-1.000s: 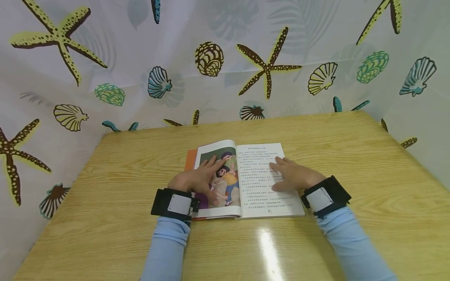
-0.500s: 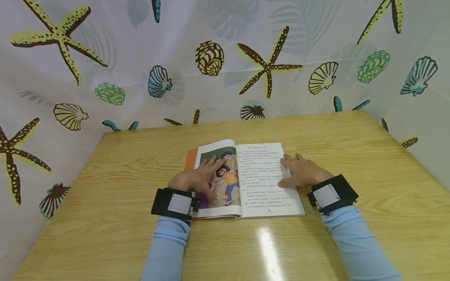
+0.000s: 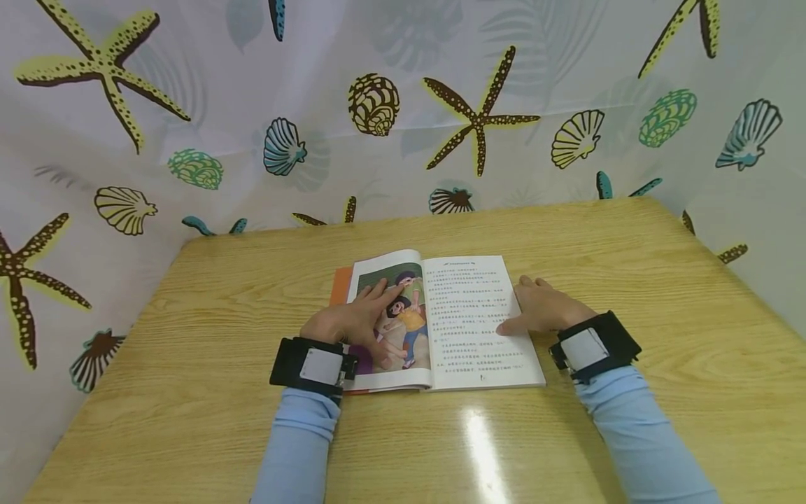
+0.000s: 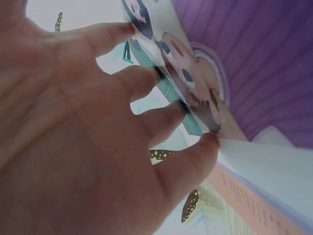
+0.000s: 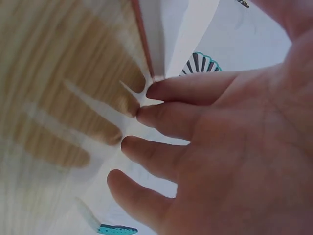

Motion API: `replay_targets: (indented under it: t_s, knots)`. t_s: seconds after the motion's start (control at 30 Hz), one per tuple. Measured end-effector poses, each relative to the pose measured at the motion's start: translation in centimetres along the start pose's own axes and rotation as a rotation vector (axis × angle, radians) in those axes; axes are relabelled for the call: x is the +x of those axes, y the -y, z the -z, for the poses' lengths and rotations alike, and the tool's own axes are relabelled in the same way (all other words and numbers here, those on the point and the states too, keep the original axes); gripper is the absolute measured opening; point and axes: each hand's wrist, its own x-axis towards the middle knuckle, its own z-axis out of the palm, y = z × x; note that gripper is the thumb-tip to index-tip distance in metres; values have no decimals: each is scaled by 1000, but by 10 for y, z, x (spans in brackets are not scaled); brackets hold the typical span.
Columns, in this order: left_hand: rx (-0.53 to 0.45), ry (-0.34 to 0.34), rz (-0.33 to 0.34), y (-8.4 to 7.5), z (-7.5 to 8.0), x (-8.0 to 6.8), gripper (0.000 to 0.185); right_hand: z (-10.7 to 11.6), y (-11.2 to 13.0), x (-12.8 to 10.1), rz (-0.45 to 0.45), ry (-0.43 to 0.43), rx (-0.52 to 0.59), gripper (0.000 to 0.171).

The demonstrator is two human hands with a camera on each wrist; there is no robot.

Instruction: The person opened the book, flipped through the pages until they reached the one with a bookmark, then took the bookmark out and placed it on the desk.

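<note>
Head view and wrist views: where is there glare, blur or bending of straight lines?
Head view: a bright glare streak on the table near the book; table edges bow. Right wrist view: wood grain smeared, right hand fills the frame. Left wrist view: left hand very close and soft.

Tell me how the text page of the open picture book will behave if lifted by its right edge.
Likely floppy: the thin white text page already bows upward near the spine. Probably light too. The glossy wooden table might let the book slide, though the left hand presses it down.

head view above, wrist views close
</note>
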Motion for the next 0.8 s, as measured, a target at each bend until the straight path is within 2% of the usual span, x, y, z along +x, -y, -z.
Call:
replay_targets:
  t_s: [0.17,0.3,0.4,0.5,0.57,0.67,0.8]
  knots:
    - [1,-5,6,1,0,-1,125,2,5,0,4,-4,-13,79]
    - [1,-1,2,1,0,-1,125,3,9,-1,12,-58,-65,72]
    - [3,1,-1,1,0,0,125,3,9,-2,20,-151,-46,54]
    - [10,7,1,1,1,1,126,3,7,-3,44,-272,32,27]
    - [14,9,1,0,1,1,127,2,6,-2,77,-351,62,16]
    - [16,13,4,0,2,1,127,0,5,-1,127,-428,66,16]
    - [9,13,6,0,2,2,127,0,5,-1,159,-442,76,19]
